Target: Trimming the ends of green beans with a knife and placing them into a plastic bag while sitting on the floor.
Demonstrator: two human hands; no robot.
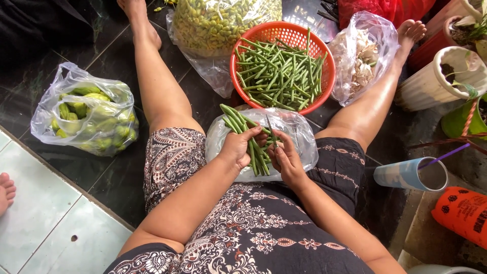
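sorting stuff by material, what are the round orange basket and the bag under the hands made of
Orange basket: looks like moulded plastic, going by its uniform colour and perforated lattice wall. Bag under the left hand and right hand: thin clear plastic film, glossy and wrinkled.

On the floor: clear bag of green fruit (87,112) at your left, clear bag (362,56) at far right, orange printed pack (464,213) at near right.

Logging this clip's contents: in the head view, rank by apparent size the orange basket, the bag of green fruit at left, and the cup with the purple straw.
1. orange basket and bag of green fruit: look alike, unranked.
2. cup with the purple straw: clearly smallest, though nearer the camera.
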